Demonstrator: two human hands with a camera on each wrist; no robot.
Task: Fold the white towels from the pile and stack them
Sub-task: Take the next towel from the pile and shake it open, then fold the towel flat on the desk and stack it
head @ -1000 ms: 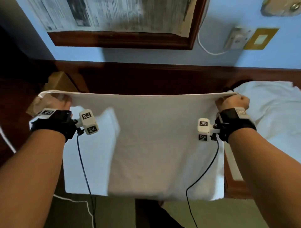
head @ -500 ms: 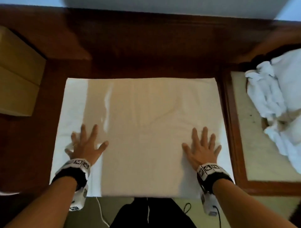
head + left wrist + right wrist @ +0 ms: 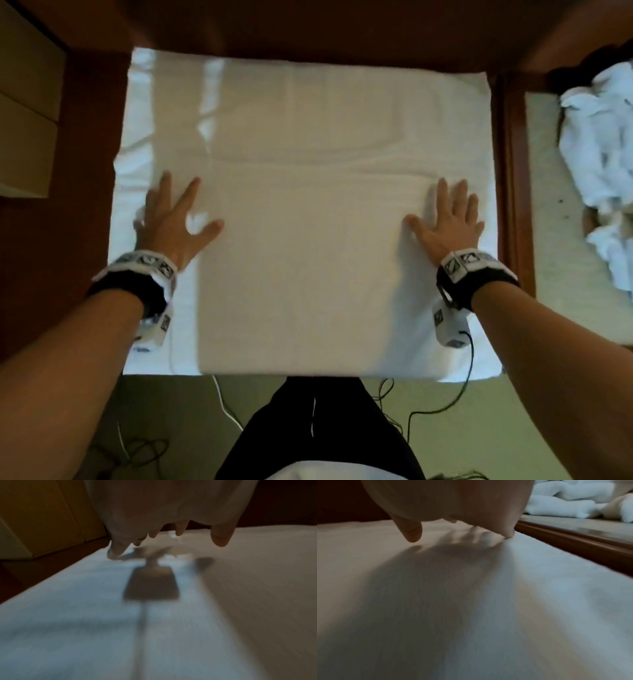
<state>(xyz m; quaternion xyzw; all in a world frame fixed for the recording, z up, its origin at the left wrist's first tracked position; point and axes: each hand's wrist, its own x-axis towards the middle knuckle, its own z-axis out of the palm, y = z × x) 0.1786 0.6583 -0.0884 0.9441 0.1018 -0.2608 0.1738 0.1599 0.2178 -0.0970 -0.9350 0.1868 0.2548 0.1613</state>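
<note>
Surface: dark reddish-brown wooden counter (image 3: 85,144), seen from above in the head view; greenish floor (image 3: 171,411) along the near edge at 6 o'clock.
Spread towel: a white towel (image 3: 308,222) lies flat across the middle of the counter, its near edge level with the counter's front edge; faint creases run across its far half, toward 12 o'clock.
Left hand: the left hand (image 3: 174,219) rests palm down on the towel at 9 o'clock of its centre, fingers straight and spread, holding nothing. In the left wrist view the fingertips (image 3: 221,539) point down at the cloth; that view is blurred.
Right hand: the right hand (image 3: 445,222) rests palm down on the towel at 3 o'clock of its centre, fingers straight and close together, holding nothing. In the right wrist view the fingertips (image 3: 412,534) sit at the cloth near its right edge.
Pile: crumpled white towels (image 3: 603,164) lie at 3 o'clock, well apart from the spread towel, on a paler inset panel (image 3: 548,240) bordered by a wooden rail (image 3: 513,171).
Other items: tan cardboard box (image 3: 24,102) at 10 o'clock, beside the towel's left edge; black wristbands (image 3: 137,294) with marker cubes on both wrists; thin cables (image 3: 445,404) hanging past the counter's front.
</note>
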